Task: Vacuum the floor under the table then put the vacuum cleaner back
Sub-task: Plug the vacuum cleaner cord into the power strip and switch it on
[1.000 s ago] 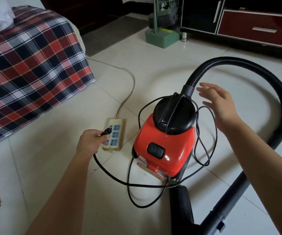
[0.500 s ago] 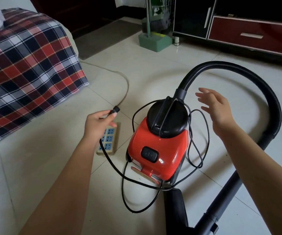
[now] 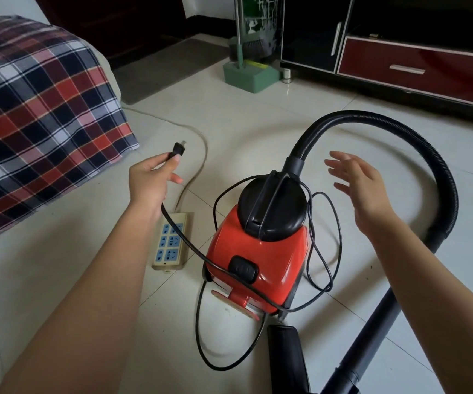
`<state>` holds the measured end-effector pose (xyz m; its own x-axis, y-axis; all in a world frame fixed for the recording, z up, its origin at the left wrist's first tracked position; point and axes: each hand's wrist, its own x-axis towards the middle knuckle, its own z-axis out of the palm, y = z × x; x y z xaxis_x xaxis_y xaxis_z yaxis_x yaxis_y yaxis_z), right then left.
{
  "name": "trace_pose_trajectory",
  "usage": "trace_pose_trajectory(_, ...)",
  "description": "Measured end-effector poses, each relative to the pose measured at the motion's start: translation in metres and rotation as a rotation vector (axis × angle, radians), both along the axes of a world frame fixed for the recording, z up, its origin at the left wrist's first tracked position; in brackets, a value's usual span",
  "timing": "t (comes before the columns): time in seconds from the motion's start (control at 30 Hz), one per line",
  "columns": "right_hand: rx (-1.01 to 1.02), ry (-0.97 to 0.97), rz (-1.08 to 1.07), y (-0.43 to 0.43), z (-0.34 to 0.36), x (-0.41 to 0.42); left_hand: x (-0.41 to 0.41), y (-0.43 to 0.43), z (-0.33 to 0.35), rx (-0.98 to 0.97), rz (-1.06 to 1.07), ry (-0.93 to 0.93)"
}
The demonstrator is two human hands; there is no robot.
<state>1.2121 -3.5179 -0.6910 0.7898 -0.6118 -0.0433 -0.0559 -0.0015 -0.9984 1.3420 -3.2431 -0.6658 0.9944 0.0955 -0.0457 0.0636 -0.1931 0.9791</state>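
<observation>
Vacuum cleaner (image 3: pixel 258 251) sits centre frame on tile. Left hand (image 3: pixel 150 180) pinches plug (image 3: pixel 179 149), clear above power strip (image 3: pixel 171 243). Right hand (image 3: pixel 360 183) spread, empty, right of lid. Judged: pack-up step; next, coil loose cord (image 3: pixel 196 322).

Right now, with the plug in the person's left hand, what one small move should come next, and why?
Probably gather the cord: the left hand pinches the plug up off the power strip, the cord lies in loose loops around the vacuum, and the open right hand hovers beside its black top, ready to catch a loop for winding before it is put back.
</observation>
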Motion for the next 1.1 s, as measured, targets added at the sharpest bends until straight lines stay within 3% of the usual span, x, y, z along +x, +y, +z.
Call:
trace_pose_trajectory(0.17, -0.017, 0.006, 0.046, 0.009, -0.001, 0.007, 0.017, 0.032, -0.007, -0.078, 0.229, -0.008)
trace_pose_trajectory(0.27, -0.041, 0.003, 0.075, 0.016, -0.003, 0.012, 0.03, 0.05, -0.012, 0.003, 0.264, -0.03)
trace_pose_trajectory(0.43, -0.101, 0.007, 0.113, 0.028, -0.006, 0.023, 0.04, 0.084, -0.055, 0.285, 0.172, 0.033)
trace_pose_trajectory(0.6, -0.175, 0.027, 0.147, 0.039, -0.012, 0.032, 0.037, 0.104, -0.11, 0.603, -0.083, 0.191)
trace_pose_trajectory(0.87, -0.213, 0.015, 0.081, 0.037, -0.023, 0.04, 0.035, 0.12, -0.175, 0.656, -0.247, 0.399)
trace_pose_trajectory(1.1, -0.233, 0.01, 0.06, 0.031, -0.031, 0.042, 0.047, 0.118, -0.193, 0.787, -0.237, 0.342)
